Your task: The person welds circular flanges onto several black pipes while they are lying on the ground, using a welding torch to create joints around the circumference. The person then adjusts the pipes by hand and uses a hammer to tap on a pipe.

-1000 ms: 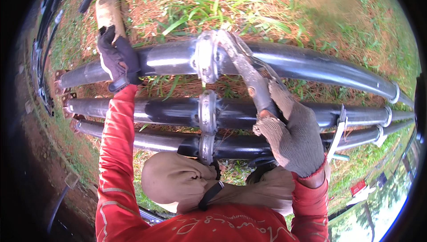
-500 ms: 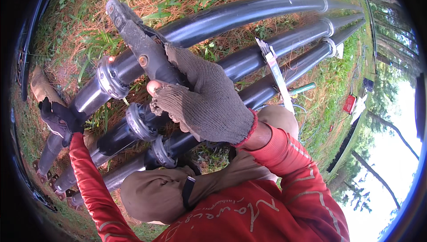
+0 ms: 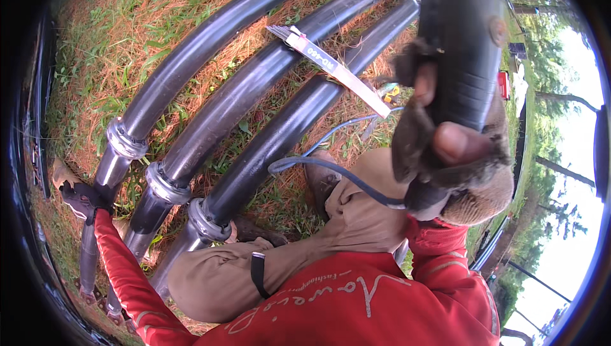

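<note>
Gripping a dark handle (image 3: 461, 60), the right hand (image 3: 459, 155) has a blue cable (image 3: 347, 180) just left. The left hand (image 3: 83, 201) touches the outermost pipe (image 3: 113, 171), its finger closure unclear. Between the hands, farther ahead, a white packet (image 3: 337, 74) crosses two black pipes (image 3: 217, 104).

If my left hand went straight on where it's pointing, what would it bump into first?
Probably the wooden log, just past the black-gloved left hand. Depth is unclear, so they may already touch.
</note>
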`<state>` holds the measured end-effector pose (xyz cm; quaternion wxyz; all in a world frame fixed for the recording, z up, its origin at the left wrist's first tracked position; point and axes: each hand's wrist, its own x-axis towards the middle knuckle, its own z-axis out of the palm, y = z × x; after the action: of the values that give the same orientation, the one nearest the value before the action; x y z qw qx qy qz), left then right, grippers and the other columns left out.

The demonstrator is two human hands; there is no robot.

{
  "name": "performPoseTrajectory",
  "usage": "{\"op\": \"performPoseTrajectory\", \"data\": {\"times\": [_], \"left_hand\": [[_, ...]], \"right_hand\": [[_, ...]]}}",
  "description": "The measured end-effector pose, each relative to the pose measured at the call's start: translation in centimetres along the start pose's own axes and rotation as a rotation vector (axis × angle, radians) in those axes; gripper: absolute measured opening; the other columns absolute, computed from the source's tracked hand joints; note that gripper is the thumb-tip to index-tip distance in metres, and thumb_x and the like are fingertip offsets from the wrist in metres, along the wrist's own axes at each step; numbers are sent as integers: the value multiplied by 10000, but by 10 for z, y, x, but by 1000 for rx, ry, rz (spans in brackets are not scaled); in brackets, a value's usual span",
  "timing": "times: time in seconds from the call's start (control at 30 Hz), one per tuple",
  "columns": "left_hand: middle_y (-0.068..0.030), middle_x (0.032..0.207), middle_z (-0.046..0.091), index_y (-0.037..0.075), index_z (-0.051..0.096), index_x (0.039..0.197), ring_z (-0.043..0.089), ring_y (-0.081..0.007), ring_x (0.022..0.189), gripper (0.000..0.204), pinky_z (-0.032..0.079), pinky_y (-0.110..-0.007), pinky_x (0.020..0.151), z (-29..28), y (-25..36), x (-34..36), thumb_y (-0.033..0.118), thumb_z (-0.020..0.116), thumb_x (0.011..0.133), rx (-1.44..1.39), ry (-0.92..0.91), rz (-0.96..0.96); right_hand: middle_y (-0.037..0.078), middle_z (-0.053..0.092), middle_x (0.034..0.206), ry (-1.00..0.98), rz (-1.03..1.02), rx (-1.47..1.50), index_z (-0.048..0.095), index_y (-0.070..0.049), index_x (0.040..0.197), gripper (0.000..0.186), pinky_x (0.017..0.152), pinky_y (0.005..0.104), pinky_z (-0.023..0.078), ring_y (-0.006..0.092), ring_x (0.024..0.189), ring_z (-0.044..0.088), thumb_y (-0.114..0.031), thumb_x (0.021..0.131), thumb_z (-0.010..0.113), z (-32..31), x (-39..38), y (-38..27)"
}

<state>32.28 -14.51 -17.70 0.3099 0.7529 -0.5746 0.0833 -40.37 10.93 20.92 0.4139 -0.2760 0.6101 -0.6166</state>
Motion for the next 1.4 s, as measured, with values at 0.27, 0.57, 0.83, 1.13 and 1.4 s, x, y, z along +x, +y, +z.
{"op": "performPoseTrajectory", "data": {"times": [0.27,0.57,0.83,1.13,1.4], "left_hand": [[-240,1375,772,-11,626,1536,753,-398,1259,524,581,-498,1090,-48,225,3,221,729,1078,-124,20,498],[-197,1258,809,102,702,1462,751,-439,1177,500,573,-555,1053,-6,570,-113,108,722,962,-434,-455,1089],[-173,1226,815,129,785,1304,770,-442,1101,327,615,-517,912,54,635,-157,143,646,1009,-176,-797,1156],[-113,1163,808,174,794,1227,748,-390,1086,260,564,-509,944,72,627,-155,157,679,994,-75,-737,1149],[-108,1150,803,189,796,1216,744,-369,1094,254,555,-502,965,94,607,-130,167,691,986,-158,-517,1299]], "right_hand": [[206,759,1129,551,-262,-141,600,65,1441,472,665,321,590,211,803,721,-77,1013,736,-226,-72,24],[47,770,876,802,73,-338,719,-19,1198,239,641,305,565,145,690,700,-144,1020,817,-366,-111,126],[273,653,1449,772,51,-1555,662,-51,1385,628,1035,563,559,502,1262,696,-121,797,874,-434,-142,168],[262,767,1185,722,390,-1318,614,-57,1334,578,955,586,583,504,1094,764,-111,808,849,-435,-121,203],[206,781,1192,733,529,-1218,633,-90,1432,689,986,522,596,441,1076,770,-111,773,832,-424,-120,228]]}}
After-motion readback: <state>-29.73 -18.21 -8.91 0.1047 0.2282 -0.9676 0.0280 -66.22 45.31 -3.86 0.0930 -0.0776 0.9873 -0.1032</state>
